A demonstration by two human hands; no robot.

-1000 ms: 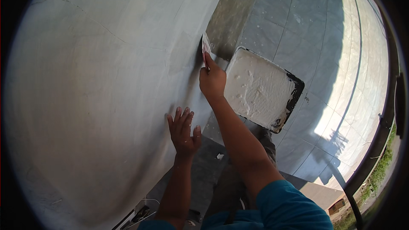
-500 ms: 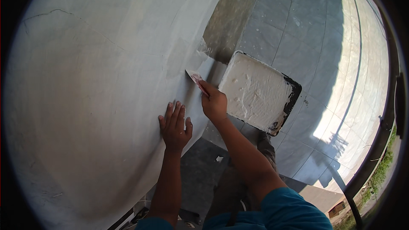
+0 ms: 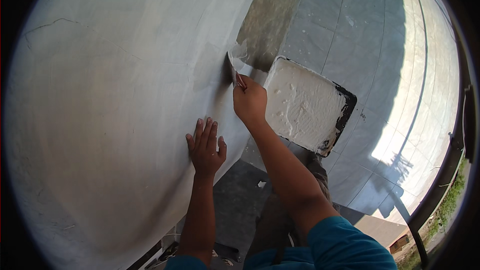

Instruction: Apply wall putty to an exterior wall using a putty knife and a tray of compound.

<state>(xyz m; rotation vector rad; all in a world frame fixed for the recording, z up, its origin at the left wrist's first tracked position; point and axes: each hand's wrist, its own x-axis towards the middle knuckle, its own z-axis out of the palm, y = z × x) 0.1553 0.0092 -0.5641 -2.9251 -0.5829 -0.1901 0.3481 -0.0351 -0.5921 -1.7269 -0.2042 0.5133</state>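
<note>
My right hand (image 3: 250,99) grips a putty knife (image 3: 233,68), its blade edge against the lower part of the pale wall (image 3: 115,120). Fresh white plaster (image 3: 240,51) shows just beyond the blade, bordering a bare brown-grey strip (image 3: 262,25) at the wall's base. Flat on the wall, with fingers spread, rests my left hand (image 3: 206,147); it holds nothing. To the right of my right hand lies a black square tray (image 3: 345,112), coated with thick white filler (image 3: 305,105). My fist hides most of the knife's handle.
Grey floor tiles (image 3: 370,60) stretch to the right, partly in bright sun. A darker floor patch (image 3: 237,195) with a small white scrap (image 3: 261,184) lies by my legs. A dark rail (image 3: 450,170) runs along the far right, with grass (image 3: 450,195) outside. A crack (image 3: 62,19) crosses the wall's upper left.
My right hand has moved the putty knife farther up along the wall's base, turning its blade more upright. My left hand keeps its place on the wall.
</note>
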